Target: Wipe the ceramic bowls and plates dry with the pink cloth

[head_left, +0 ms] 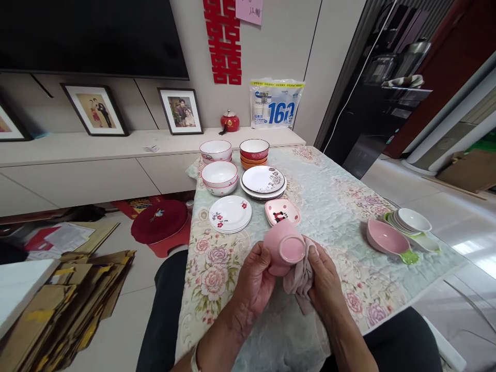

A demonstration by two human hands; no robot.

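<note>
A pink bowl (284, 243) is tilted on its side above the near part of the table, its round foot ring turned toward me. My left hand (258, 271) is closed on the bowl's left side, thumb on the outside. In my right hand (323, 274) is a bunched greyish-pink cloth (300, 276), pressed against the bowl's right side. Just beyond the bowl lie pink square dishes (281, 209) with a cartoon print. White plates with red flowers (230, 213) are stacked to the left of these. The bowl's inside is hidden.
The table has a floral cloth (213, 279). White bowls (219, 174), red and orange bowls (254, 150) and larger plates (263, 179) stand at the back. To the right are a pink leaf-shaped dish (385, 237) and small stacked bowls (413, 221). A red stool (160, 222) and flattened cardboard (50, 315) are on the left.
</note>
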